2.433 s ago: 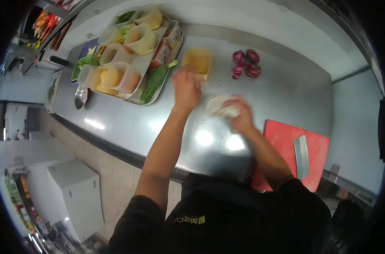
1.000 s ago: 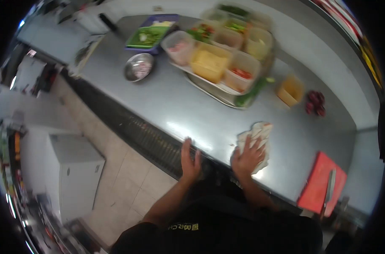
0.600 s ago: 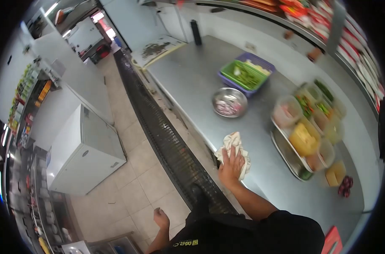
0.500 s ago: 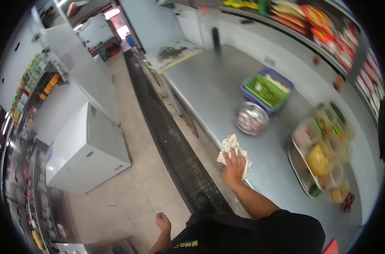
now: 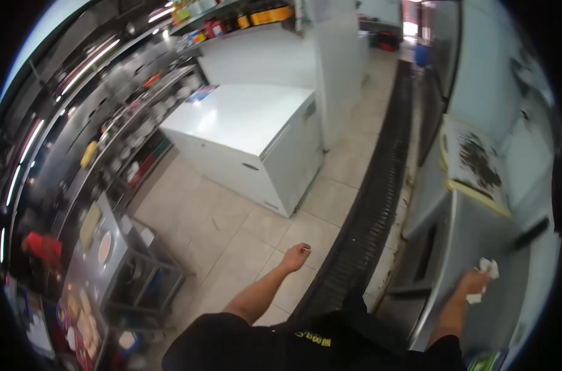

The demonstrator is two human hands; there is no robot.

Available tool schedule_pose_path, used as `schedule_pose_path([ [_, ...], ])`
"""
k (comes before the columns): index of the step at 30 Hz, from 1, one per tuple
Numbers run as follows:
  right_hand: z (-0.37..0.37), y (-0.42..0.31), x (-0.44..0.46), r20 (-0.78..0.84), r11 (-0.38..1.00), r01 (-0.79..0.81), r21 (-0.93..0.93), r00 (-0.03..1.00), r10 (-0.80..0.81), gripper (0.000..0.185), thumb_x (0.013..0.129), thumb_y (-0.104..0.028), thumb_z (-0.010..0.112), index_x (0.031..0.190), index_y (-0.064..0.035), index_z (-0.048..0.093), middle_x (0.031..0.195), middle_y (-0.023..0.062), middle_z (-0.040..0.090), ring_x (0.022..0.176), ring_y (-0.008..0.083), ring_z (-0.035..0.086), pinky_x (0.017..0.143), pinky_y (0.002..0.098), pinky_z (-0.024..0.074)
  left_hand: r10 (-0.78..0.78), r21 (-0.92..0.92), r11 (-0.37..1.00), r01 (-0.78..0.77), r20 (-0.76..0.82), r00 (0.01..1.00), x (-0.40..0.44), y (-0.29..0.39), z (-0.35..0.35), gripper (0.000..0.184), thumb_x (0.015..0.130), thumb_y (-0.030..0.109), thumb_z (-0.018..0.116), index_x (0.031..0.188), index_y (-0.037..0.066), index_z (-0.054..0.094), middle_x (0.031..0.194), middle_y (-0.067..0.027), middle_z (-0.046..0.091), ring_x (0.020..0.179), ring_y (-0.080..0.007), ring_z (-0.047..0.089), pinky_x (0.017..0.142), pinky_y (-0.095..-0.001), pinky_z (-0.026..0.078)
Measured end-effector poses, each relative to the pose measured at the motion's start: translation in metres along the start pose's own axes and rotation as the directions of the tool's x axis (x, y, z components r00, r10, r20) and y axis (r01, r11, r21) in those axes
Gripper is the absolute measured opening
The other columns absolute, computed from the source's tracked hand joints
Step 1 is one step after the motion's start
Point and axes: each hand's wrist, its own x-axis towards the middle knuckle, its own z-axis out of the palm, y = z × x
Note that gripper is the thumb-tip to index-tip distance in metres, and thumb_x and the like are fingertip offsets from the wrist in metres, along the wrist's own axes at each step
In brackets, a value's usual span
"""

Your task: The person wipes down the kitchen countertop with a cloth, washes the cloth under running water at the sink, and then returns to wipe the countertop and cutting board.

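Note:
My right hand (image 5: 474, 282) is closed around a crumpled white cloth (image 5: 489, 269) over the steel counter (image 5: 510, 247) at the right. Bits of the cloth stick out above and below the fingers. Out over the tiled floor, away from any surface, my left hand (image 5: 295, 256) hangs with its fingers curled in; whether something small is inside cannot be made out. Near the cloth, a dark upright object (image 5: 532, 234) stands on the counter. A green and purple tray edge (image 5: 486, 362) shows at the bottom right.
A white chest freezer (image 5: 244, 120) stands ahead. A dark floor grating (image 5: 380, 204) runs along the counter. At the left are a steel table (image 5: 111, 253) with food on it, shelves of dishes and a person in red (image 5: 44, 247). A dirt-covered white board (image 5: 476, 161) lies beyond the counter.
The view has swung left, bringing the freezer to the middle and most food containers out of sight. My right hand has moved along the counter with the cloth. My left hand stays curled.

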Motion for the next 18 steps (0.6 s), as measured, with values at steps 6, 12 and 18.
schedule_pose_path([
  [6, 0.236, 0.023, 0.127, 0.287, 0.923, 0.102, -0.370, 0.958, 0.010, 0.039, 0.083, -0.009, 0.059, 0.121, -0.0082, 0.068, 0.123, 0.0173, 0.064, 0.116, 0.0377, 0.057, 0.096, 0.0491, 0.0470, -0.671, 0.481, 0.476, 0.736, -0.343, 0.658, -0.037, -0.103, -0.037, 0.031, 0.092, 0.021, 0.048, 0.104, 0.007, 0.074, 0.111, -0.0190, 0.069, 0.105, -0.0398, 0.065, 0.091, -0.0487, 0.053],
  [12, 0.385, -0.206, 0.049, 0.501, 0.881, 0.240, 0.409, 0.747, -0.436, 0.040, 0.077, 0.001, 0.057, 0.117, -0.0007, 0.062, 0.114, 0.0167, 0.066, 0.107, 0.0392, 0.061, 0.097, 0.0431, 0.0461, -0.824, 0.587, 0.377, 0.717, -0.140, 0.548, -0.084, -0.103, 0.005, 0.018, 0.078, 0.020, 0.064, 0.085, 0.005, 0.072, 0.082, -0.0188, 0.070, 0.081, -0.0364, 0.071, 0.072, -0.0424, 0.058],
  [18, 0.579, -0.276, 0.025, 0.899, 0.948, 0.246, 0.201, 0.337, -0.278, 0.044, 0.075, -0.012, 0.066, 0.118, -0.0041, 0.061, 0.108, 0.0223, 0.066, 0.107, 0.0426, 0.062, 0.092, 0.0454, 0.0491, 0.257, 0.666, 0.743, -0.069, -0.188, 0.948, 0.219, -0.135, 0.040, 0.020, 0.082, 0.020, 0.065, 0.089, 0.003, 0.072, 0.097, -0.0188, 0.072, 0.090, -0.0328, 0.072, 0.075, -0.0418, 0.057],
])
